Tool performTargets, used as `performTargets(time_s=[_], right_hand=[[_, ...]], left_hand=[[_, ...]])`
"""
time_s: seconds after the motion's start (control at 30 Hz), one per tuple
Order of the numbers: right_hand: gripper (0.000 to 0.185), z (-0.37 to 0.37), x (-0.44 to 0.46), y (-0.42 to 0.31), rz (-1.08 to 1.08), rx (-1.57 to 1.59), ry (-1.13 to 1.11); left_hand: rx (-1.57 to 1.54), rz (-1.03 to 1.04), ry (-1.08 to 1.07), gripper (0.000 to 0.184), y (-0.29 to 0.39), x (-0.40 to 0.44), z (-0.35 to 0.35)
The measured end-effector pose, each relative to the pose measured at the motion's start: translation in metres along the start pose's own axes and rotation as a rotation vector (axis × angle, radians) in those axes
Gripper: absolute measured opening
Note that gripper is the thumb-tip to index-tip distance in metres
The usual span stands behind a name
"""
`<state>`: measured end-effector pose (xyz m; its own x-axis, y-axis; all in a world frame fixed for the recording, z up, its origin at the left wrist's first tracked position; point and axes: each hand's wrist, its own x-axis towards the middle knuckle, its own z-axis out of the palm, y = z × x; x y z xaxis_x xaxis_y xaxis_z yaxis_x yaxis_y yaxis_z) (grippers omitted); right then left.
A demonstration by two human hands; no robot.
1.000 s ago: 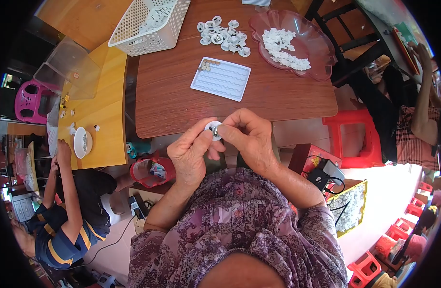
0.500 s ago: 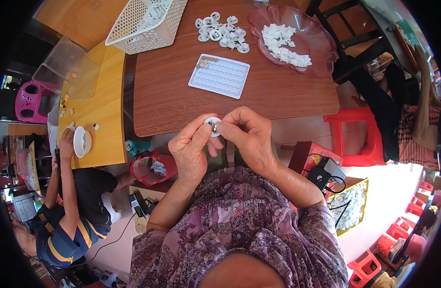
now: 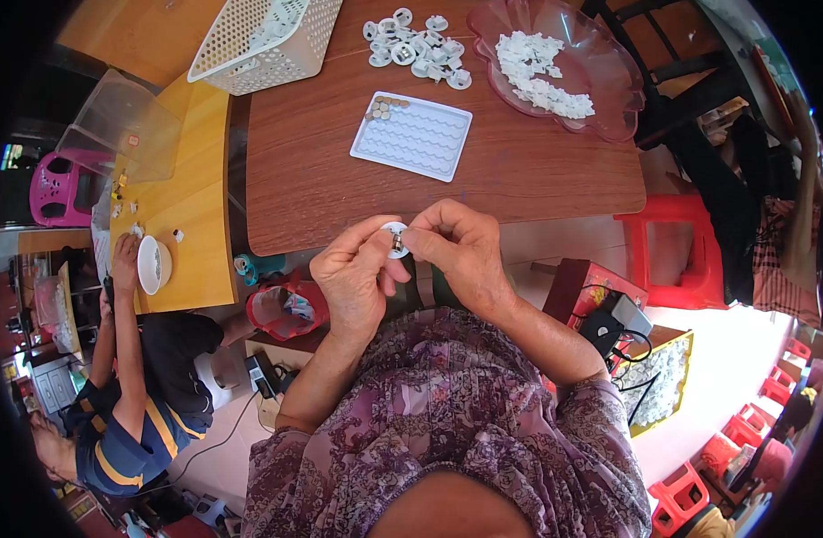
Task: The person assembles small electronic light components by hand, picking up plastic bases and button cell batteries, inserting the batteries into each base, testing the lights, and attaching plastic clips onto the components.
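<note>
Just off the table's front edge, my left hand (image 3: 350,278) pinches a small round white plastic part (image 3: 394,229) by its rim. Small metal pieces show on the part's face. My right hand (image 3: 461,255) is closed, its thumb and fingertip pressed at the part's right side over the metal. Whether it also holds a tiny separate piece is hidden. Beyond my hands lies a white tray (image 3: 420,148) with small round battery-like discs (image 3: 385,109) at its upper left corner. Behind it is a pile of similar white round parts (image 3: 420,49).
A pink scalloped bowl (image 3: 609,108) holds small white pieces (image 3: 530,56). A white perforated basket (image 3: 277,67) stands at the table's back left. To the left, another person (image 3: 129,403) works beside a white bowl (image 3: 153,265). A red stool (image 3: 680,260) is at right.
The view has shifted slightly. My hands remain together on the white part, which is tilted a little differently, and my right fingers have moved slightly.
</note>
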<state>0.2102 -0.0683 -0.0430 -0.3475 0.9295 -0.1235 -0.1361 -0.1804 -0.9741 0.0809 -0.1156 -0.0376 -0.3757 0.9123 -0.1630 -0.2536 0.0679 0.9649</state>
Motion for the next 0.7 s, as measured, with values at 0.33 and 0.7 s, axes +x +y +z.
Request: performTargets(time_s=[0.33, 0.7], right_hand=[[0.009, -0.012, 0.015, -0.002, 0.113, 0.351, 0.009], [0.008, -0.093, 0.066, -0.068, -0.349, -0.501, 0.320]], left_hand=[[-0.252, -0.256, -0.356, 0.037, -0.010, 0.034, -0.005], [-0.402, -0.386, -0.403, 0.037, -0.015, 0.063, 0.006]])
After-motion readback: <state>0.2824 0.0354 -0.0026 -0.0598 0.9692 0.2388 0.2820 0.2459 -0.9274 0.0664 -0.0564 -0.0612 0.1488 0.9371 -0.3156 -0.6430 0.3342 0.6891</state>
